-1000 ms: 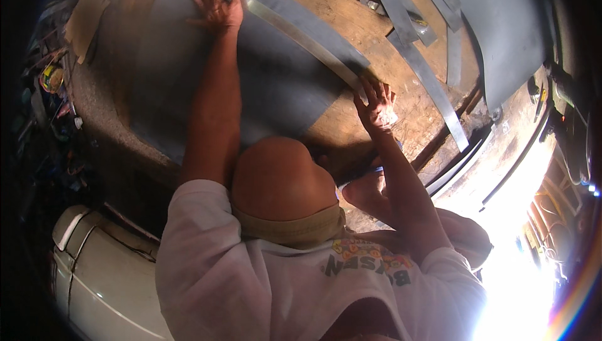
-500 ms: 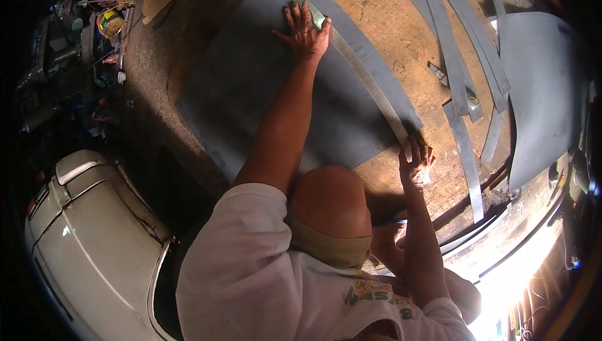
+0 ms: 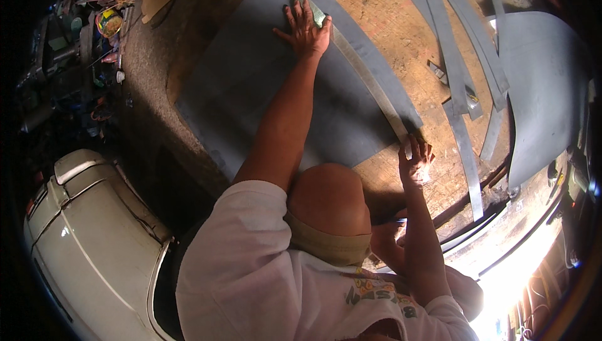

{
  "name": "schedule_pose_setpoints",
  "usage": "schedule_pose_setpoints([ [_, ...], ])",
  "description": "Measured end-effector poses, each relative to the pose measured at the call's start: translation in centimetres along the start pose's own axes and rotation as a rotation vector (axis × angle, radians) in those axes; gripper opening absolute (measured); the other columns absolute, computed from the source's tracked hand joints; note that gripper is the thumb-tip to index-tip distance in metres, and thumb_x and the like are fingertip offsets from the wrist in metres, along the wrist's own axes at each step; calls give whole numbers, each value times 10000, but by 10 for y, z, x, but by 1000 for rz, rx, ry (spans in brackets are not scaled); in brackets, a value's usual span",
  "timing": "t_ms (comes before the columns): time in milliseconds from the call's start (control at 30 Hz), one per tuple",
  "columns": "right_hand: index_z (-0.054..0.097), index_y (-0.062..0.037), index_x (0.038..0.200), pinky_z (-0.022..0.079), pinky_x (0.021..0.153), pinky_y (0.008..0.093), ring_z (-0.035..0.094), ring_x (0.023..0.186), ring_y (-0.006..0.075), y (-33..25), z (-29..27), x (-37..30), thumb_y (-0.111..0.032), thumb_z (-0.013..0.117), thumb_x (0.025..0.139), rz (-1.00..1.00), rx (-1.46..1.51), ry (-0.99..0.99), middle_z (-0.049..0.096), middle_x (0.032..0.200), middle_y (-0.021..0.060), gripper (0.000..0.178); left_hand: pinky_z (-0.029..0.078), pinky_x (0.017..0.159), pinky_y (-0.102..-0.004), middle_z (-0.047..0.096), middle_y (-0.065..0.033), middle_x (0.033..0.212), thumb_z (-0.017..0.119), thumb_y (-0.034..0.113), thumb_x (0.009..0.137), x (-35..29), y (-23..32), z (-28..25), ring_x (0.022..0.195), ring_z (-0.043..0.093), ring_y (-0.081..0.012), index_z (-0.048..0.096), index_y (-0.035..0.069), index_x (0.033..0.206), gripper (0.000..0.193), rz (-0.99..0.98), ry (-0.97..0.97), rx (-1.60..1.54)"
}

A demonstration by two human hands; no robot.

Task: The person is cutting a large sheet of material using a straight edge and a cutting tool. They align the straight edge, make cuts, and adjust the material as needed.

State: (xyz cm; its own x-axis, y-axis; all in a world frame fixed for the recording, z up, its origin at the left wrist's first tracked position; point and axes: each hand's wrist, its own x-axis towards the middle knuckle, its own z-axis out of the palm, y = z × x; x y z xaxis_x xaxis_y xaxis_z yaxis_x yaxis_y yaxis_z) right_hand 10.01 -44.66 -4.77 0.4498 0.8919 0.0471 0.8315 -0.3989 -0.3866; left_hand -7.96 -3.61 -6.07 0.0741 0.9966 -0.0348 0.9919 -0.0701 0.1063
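A large dark grey sheet (image 3: 244,78) lies on the worn wooden board. Along its right side runs a long, narrow metal straightedge (image 3: 367,76). My left hand (image 3: 308,35) presses down near the far part of the straightedge, fingers spread flat across it and the sheet. At the near end of the straightedge, past the sheet's corner, is my right hand (image 3: 414,164). Its thumb lies along the metal and its other fingers bend beside it, in bright light. Whether anything small sits under those fingers is hidden.
Several cut grey strips (image 3: 448,46) lie right of the sheet on the wooden board (image 3: 389,34), with a tape measure (image 3: 471,98) among them. Another grey sheet (image 3: 542,84) curves at far right. A white vehicle-like body panel (image 3: 94,241) stands at lower left; clutter (image 3: 75,46) fills the upper left.
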Motion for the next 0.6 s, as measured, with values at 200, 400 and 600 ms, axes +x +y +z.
schedule_pose_setpoints([
  [200, 687, -158, 1272, 429, 963, 471, 614, 1114, 277, -4, -1, -1, -269, 760, 836, 22, 16, -15, 666, 1228, 53, 455, 72, 1170, -787, 151, 18, 1726, 445, 695, 981, 2, -2, 5, 1600, 75, -248, 209, 250, 1648, 836, -5, 19, 39],
  [400, 683, -186, 1294, 421, 980, 494, 589, 1167, 315, -4, -13, -5, -322, 779, 837, 63, 93, -31, 647, 1266, 67, 487, 14, 1151, -806, 152, -17, 1731, 503, 716, 943, 7, -10, 38, 1602, 65, -275, 203, 244, 1647, 900, 41, 133, -70],
  [600, 699, -180, 1263, 420, 955, 517, 593, 1146, 313, -4, -5, 0, -316, 787, 822, 96, 57, -52, 665, 1210, 71, 470, 29, 1157, -802, 199, -9, 1710, 489, 722, 943, 12, -12, 23, 1594, 98, -290, 222, 219, 1639, 899, 69, 107, -97],
])
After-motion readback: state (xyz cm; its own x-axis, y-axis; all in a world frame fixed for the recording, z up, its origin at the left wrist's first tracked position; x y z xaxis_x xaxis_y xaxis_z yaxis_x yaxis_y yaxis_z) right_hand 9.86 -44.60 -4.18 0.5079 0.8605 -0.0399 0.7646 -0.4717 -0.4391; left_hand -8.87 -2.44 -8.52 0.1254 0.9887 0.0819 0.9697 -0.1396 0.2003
